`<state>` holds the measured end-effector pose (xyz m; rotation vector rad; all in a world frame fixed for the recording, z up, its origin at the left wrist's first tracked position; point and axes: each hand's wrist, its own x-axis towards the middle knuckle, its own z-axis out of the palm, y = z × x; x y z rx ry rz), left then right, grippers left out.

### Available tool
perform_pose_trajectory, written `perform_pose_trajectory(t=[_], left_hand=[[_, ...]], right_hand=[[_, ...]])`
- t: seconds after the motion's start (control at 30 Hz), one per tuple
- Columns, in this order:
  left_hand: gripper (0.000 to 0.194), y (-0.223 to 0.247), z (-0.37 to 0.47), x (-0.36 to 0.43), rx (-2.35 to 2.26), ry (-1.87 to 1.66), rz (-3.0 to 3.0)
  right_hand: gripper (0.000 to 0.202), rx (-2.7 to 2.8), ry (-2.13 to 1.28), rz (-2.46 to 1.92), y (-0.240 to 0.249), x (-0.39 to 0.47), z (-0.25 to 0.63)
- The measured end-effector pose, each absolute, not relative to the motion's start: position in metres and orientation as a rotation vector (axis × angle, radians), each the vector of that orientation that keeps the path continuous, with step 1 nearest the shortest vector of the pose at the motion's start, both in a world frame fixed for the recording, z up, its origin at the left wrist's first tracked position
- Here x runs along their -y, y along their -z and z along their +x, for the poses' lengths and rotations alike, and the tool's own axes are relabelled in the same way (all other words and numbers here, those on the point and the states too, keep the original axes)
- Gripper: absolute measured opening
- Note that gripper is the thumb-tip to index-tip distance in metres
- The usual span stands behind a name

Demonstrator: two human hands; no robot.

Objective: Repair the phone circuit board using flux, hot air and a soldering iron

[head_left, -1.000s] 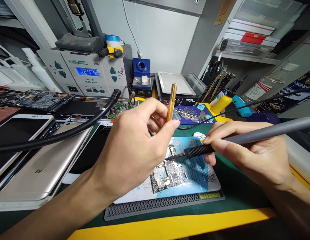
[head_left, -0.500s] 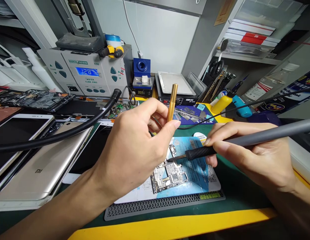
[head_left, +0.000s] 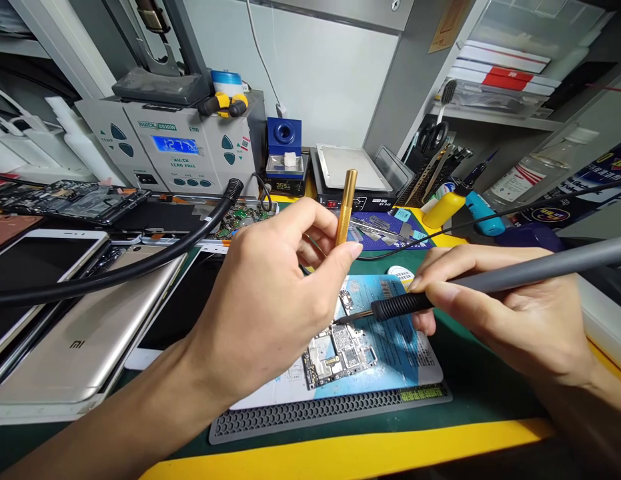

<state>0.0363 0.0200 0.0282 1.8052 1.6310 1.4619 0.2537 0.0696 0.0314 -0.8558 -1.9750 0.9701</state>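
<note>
My left hand point(head_left: 270, 300) is closed around a brass-coloured tool with a knurled handle point(head_left: 345, 207). The handle points up, and its lower end is hidden behind my fingers. In my right hand point(head_left: 510, 320) is a soldering iron point(head_left: 400, 306) with a ribbed black grip and a grey handle, held like a pen. Its dark tip reaches the upper part of a phone circuit board point(head_left: 347, 357), near the edge of my left hand; whether it touches cannot be made out. The board lies on a blue and white card point(head_left: 400, 363) over a grey honeycomb mat point(head_left: 310, 417).
A hot-air station point(head_left: 165, 147) with a lit display stands at back left, its black hose point(head_left: 140, 277) curving over several phones point(head_left: 85, 333). A soldering station point(head_left: 285, 163) and a heating plate point(head_left: 353, 167) are behind. A yellow bottle point(head_left: 444, 208) stands at right.
The number on the hot-air station's display has dropped slightly, from about 128 to 127. Both hands and their tools keep almost the same position.
</note>
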Motion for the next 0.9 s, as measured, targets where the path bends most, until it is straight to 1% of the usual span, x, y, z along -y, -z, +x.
perform_pose_trajectory(t=[0.9], left_hand=[[0.01, -0.0298, 0.037, -0.0163, -1.663, -1.467, 1.843]], right_hand=[[0.018, 2.063, -0.818, -0.781, -0.0319, -0.0692, 0.2522]])
